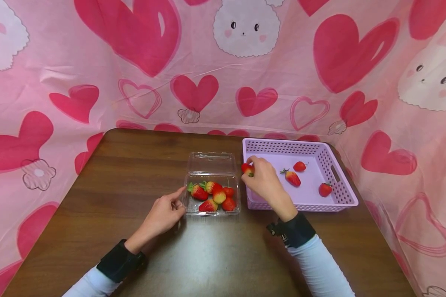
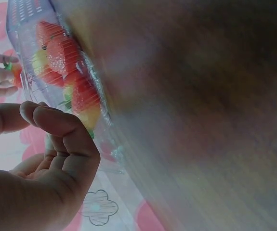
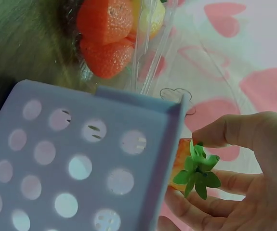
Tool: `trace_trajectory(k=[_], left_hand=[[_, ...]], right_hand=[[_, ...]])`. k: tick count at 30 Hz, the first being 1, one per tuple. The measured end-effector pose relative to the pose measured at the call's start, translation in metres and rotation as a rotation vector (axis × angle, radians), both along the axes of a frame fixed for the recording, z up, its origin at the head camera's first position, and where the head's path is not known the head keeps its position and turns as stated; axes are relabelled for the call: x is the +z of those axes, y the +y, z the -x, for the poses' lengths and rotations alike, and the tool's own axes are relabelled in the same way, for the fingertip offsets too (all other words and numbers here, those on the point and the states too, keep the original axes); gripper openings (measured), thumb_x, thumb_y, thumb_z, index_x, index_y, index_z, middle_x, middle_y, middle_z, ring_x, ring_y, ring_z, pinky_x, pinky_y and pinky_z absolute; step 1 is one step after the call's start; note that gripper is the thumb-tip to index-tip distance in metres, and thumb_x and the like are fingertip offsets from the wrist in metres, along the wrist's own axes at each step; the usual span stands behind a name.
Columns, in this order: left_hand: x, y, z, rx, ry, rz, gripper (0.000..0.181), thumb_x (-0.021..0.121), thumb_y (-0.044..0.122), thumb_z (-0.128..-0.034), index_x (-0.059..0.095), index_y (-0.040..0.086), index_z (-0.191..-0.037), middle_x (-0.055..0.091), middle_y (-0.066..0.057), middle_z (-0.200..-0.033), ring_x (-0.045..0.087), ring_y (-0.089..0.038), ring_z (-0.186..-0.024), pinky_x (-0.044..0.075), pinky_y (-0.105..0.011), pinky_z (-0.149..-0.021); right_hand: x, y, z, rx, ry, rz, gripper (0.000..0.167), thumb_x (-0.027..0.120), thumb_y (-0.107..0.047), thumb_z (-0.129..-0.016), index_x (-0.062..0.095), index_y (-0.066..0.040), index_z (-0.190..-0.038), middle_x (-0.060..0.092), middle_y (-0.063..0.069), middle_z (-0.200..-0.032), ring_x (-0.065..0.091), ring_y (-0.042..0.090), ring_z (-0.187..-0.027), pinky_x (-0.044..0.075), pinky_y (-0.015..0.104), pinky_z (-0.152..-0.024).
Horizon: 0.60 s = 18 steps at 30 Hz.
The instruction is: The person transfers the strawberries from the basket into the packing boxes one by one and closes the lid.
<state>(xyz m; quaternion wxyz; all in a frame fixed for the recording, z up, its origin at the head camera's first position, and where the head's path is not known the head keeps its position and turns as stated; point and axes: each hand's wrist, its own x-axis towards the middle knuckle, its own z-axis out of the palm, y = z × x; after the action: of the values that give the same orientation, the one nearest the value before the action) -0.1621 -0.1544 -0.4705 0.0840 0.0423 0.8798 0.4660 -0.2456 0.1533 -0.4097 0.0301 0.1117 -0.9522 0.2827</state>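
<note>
My right hand (image 1: pixel 264 177) pinches a strawberry (image 1: pixel 247 168) between thumb and fingers at the left rim of the lilac basket (image 1: pixel 301 207). In the right wrist view, its green leafy cap (image 3: pixel 198 171) faces the camera, and the basket wall partly hides the fruit. To the left stands a clear plastic clamshell box (image 1: pixel 212 163), lid folded back, with several strawberries (image 1: pixel 219 194) inside. Against the box's left side rests my left hand (image 1: pixel 164 212), index finger and thumb at its edge, other fingers bent. Three strawberries (image 1: pixel 292 178) lie apart on the basket's floor.
The brown wooden table (image 1: pixel 141 165) carries both box and basket, which stand side by side with a narrow gap. A pink cloth (image 1: pixel 223 62) with hearts and bunny faces hangs behind the table and along its sides.
</note>
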Motion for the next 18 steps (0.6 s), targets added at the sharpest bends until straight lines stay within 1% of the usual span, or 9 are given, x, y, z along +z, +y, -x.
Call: trace_trajectory(k=[5,7,12,15,18], left_hand=[[0.001,0.000,-0.001,0.003,-0.007,0.001,0.065,0.063,0.004,-0.0935,0.048,0.003,-0.157,0.057,-0.003,-0.072,0.050,-0.020,-0.056,0.043,-0.031,-0.053],[0.000,0.001,0.000,0.005,-0.006,0.002,0.065,0.063,0.004,-0.0935,0.048,0.003,-0.157,0.057,-0.003,-0.072,0.050,-0.019,-0.056,0.042,-0.031,-0.053],[0.000,0.001,0.000,0.005,-0.003,0.004,0.065,0.063,0.004,-0.0933,0.048,0.003,-0.157,0.057,-0.003,-0.073,0.050,-0.019,-0.056,0.042,-0.031,-0.053],[0.000,0.001,0.000,0.003,0.000,0.006,0.065,0.063,0.003,-0.0931,0.049,0.002,-0.157,0.057,-0.003,-0.073,0.050,-0.019,-0.057,0.042,-0.031,-0.053],[0.000,0.000,0.000,0.002,0.001,0.008,0.065,0.064,0.003,-0.0931,0.049,0.002,-0.156,0.057,-0.003,-0.073,0.050,-0.019,-0.057,0.042,-0.031,-0.053]], right_hand=[[-0.001,-0.006,-0.003,0.033,0.044,-0.001,0.039,0.076,-0.013,-0.086,0.067,0.003,-0.120,0.067,0.019,-0.105,0.061,0.034,-0.090,0.056,0.048,-0.084],[-0.003,-0.009,-0.005,0.039,0.061,-0.015,0.039,0.077,-0.014,-0.085,0.068,0.002,-0.119,0.068,0.019,-0.104,0.063,0.035,-0.091,0.055,0.051,-0.084],[-0.005,-0.017,-0.010,0.042,0.060,-0.053,0.037,0.078,-0.016,-0.086,0.069,0.000,-0.118,0.070,0.017,-0.103,0.065,0.034,-0.095,0.046,0.058,-0.085],[-0.006,-0.020,-0.012,0.046,0.057,-0.056,0.036,0.078,-0.016,-0.086,0.069,-0.001,-0.118,0.071,0.014,-0.101,0.065,0.032,-0.095,0.041,0.059,-0.087],[-0.007,-0.023,-0.014,0.049,0.049,-0.052,0.036,0.079,-0.016,-0.086,0.069,-0.002,-0.118,0.071,0.013,-0.101,0.064,0.030,-0.096,0.038,0.059,-0.092]])
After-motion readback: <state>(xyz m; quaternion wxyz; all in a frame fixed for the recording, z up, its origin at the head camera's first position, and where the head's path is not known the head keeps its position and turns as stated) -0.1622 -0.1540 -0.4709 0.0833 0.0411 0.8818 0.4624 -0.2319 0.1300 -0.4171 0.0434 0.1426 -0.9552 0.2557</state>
